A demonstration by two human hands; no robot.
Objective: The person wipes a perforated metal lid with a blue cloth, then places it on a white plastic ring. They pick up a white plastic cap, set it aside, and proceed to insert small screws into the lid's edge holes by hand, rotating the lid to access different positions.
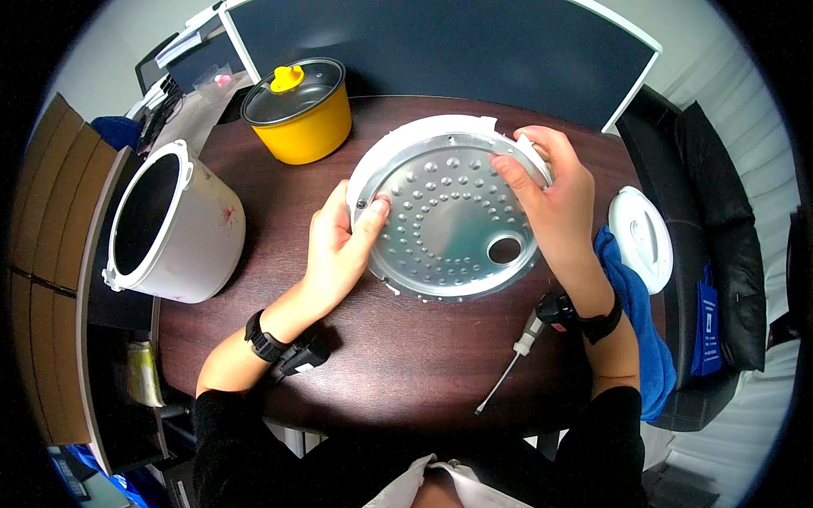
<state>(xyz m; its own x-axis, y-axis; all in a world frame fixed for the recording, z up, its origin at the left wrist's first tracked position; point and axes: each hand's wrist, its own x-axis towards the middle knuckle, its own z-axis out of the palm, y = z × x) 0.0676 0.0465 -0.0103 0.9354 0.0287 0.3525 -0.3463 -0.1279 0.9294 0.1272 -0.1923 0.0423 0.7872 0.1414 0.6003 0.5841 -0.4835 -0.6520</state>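
One grey-handled metal screwdriver (519, 349) lies nearest us on the dark brown wooden table (406, 364). Beyond, our left hand (341, 245) grips the left edge of a raised, round, white-rimmed silver metal plate (457, 222); our right hand (555, 190) clasps its upper right edge. We'd best tilt it evenly, thumbs light, clear of the yellow glass-lidded pot (306, 131) farther off.

Lit brightly, apparently from above, with pale glare on the near part of the desk (406, 372) and crisp highlights across the dimpled metal disc (457, 222). Marked by soft dark shadows beside the white pot (203, 245) and the left wristband (261, 336). Reproduced sharply at centre, with softer detail and bowed edges outward, falling to black at the corners.
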